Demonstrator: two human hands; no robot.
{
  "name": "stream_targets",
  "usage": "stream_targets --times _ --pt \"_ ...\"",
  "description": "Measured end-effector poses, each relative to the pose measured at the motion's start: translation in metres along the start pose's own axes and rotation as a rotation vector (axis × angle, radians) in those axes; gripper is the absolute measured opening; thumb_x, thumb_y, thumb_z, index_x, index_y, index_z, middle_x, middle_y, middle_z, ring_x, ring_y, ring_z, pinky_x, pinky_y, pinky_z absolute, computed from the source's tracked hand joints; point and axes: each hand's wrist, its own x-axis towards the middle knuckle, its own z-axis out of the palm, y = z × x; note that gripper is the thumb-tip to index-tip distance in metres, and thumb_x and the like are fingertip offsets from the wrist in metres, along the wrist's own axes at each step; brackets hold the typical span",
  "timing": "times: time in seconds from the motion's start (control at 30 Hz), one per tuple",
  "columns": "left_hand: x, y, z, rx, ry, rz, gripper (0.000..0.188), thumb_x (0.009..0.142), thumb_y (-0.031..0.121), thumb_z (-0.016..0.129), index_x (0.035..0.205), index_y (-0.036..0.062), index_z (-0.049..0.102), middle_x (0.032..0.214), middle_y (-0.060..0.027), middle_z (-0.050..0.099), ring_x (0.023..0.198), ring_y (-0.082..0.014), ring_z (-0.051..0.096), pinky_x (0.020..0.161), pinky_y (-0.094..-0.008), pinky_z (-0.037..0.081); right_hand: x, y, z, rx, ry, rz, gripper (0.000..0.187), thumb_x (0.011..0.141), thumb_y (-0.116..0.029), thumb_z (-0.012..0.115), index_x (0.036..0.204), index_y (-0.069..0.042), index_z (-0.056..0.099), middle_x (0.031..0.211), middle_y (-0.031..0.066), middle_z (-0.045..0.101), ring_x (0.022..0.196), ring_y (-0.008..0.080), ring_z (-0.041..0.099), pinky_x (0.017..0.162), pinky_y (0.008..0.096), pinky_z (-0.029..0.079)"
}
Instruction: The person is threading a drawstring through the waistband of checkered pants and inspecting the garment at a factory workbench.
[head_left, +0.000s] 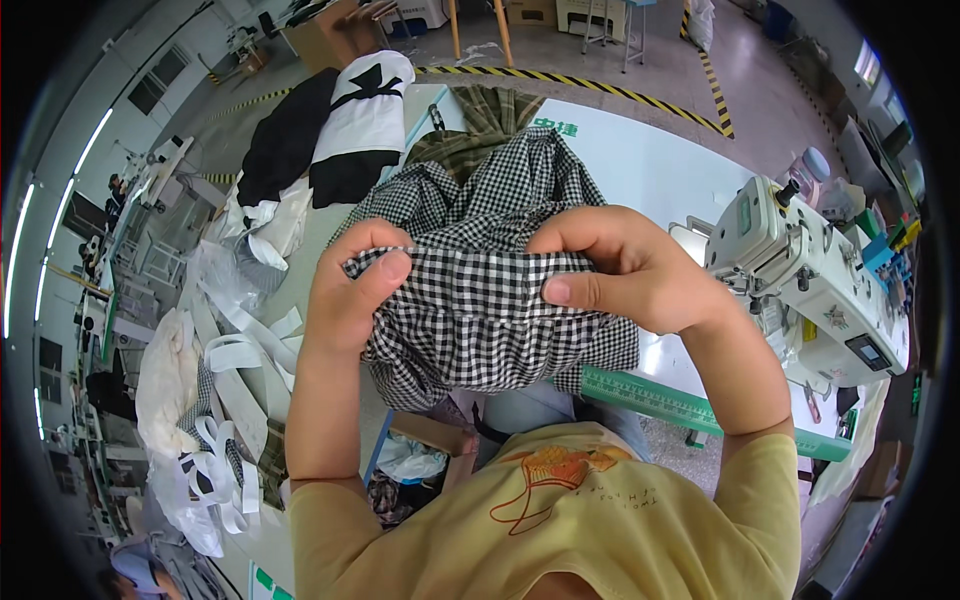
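A black-and-white checked garment (470, 345) hangs stretched between my two hands above the table's front edge. My left hand (362, 270) pinches the left end of its folded, gathered band, thumb on top. The right end of that band is in my right hand (610, 270), whose thumb presses flat on the cloth while the fingers curl behind it. More of the checked cloth lies bunched beyond my hands, touching a green-brown plaid cloth (485, 112) at the far side. I cannot tell which kind of garment it is.
A white sewing machine (810, 280) stands at the right of the table. Along the front edge runs a green ruler strip (650, 392). White elastic bands (250, 350) and scraps lie at left, with black and white cloth (360, 120) behind. An open box (440, 440) sits below.
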Motion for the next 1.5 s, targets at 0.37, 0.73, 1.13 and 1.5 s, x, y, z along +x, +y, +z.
stream_targets --times 0.37,0.73,1.13,1.5 --pt "-0.013 -0.019 0.034 -0.085 0.092 -0.009 0.03 0.083 0.029 0.056 0.091 0.0 0.057 0.091 -0.0035 0.055 0.086 -0.0116 0.047 0.084 -0.0262 0.035 0.003 0.007 0.013 0.087 0.063 -0.003 0.015 0.084 -0.004 0.06 0.097 0.002 0.055 0.09 0.0005 0.055 0.082 0.0071 0.05 0.073 0.022 0.042" --pt "-0.018 -0.01 0.048 0.149 0.223 0.198 0.019 0.092 0.014 0.039 0.086 0.0007 0.051 0.078 -0.0004 0.048 0.062 -0.0048 0.033 0.061 -0.0209 0.031 -0.003 -0.004 0.02 -1.064 0.491 -0.605 0.019 0.071 -0.008 0.067 0.088 -0.006 0.059 0.088 0.0063 0.058 0.083 0.0263 0.055 0.075 0.034 0.043" --pt "0.003 0.022 0.019 0.364 -0.285 0.168 0.027 0.073 0.018 0.074 0.084 0.0018 0.056 0.071 -0.0004 0.052 0.062 -0.0089 0.047 0.056 -0.0224 0.038 -0.018 -0.023 0.003 -0.586 0.325 -0.324 0.011 0.075 0.003 0.065 0.084 -0.001 0.061 0.077 0.0067 0.063 0.07 0.0186 0.062 0.062 0.0271 0.049" --pt "0.029 0.043 -0.059 0.609 -0.238 0.234 0.025 0.069 0.019 0.077 0.077 0.0002 0.062 0.073 -0.0003 0.061 0.064 -0.0089 0.054 0.058 -0.0224 0.041 -0.046 -0.026 -0.029 -0.516 0.379 -0.349 0.017 0.074 0.015 0.054 0.073 0.001 0.046 0.078 0.0064 0.05 0.07 0.0146 0.059 0.064 0.0238 0.05"
